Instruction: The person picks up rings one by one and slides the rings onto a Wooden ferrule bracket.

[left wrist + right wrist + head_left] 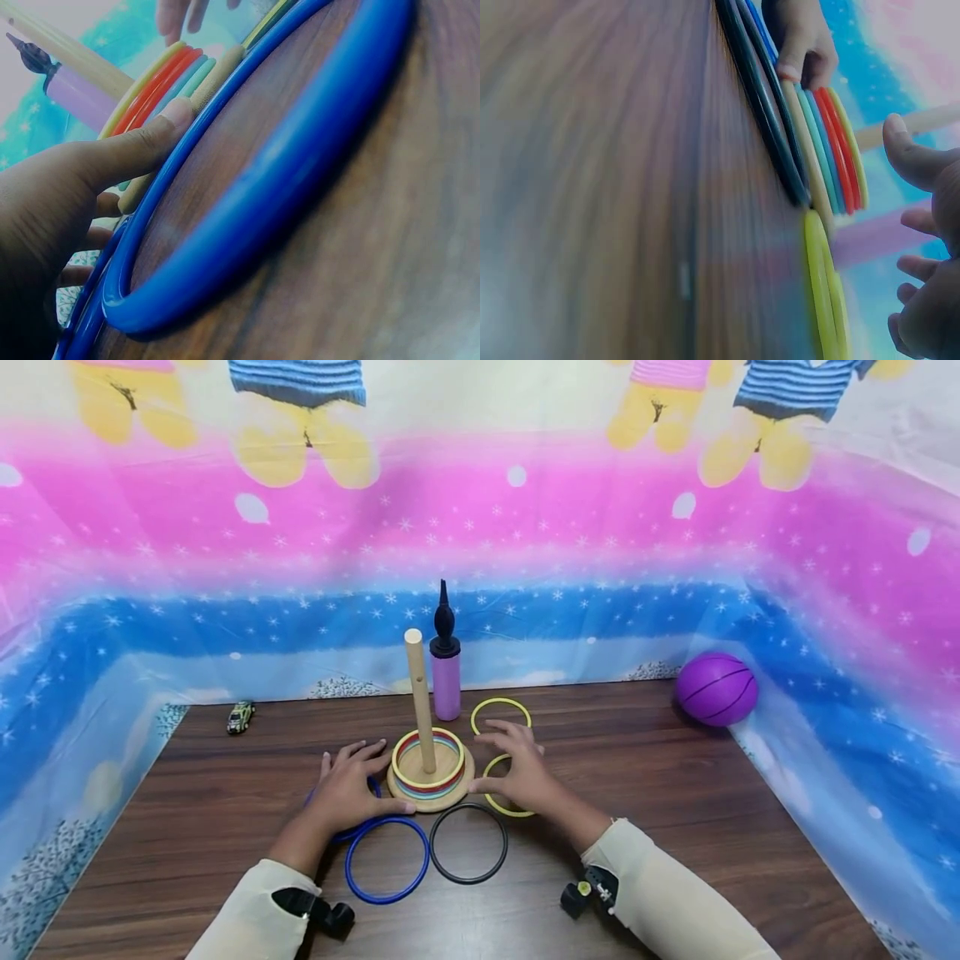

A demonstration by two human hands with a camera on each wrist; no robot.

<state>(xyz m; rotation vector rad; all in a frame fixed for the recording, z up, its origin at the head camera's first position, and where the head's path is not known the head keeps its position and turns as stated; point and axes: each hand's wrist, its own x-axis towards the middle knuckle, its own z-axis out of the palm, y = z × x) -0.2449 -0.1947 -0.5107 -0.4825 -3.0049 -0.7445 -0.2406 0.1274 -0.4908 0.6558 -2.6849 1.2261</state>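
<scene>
Backdrop: glossy printed sheet (150, 568) in pink and blue bands with cartoon figures, draped round a dark wood-grain table (675, 827).
Left hand: left hand (347, 787) lies flat with fingers spread and relaxed, thumb tip against the edge of the wooden base (431, 793); it grips nothing, and a blue ring partly under hand (352, 833) shows beneath the palm.
Right hand: right hand (517, 768) is likewise open, fingers loosely fanned, thumb at the base's other side, covering part of a near yellow ring (498, 806).
Ring stand: round pale-wood disc with a smooth upright peg (420, 697), between the two hands at the table's middle.
Stacked rings: thin plastic hoops round the peg, yellow on top, then red, then teal; exact count hard to tell.
Loose rings: five flat on the table, two blue, one black ring (468, 843), two yellow; the far yellow ring (500, 712) lies behind the right hand.
Further out: one purple hand pump (446, 664) standing behind the peg, one toy car (241, 717) far left, one purple ball (716, 688) far right.
</scene>
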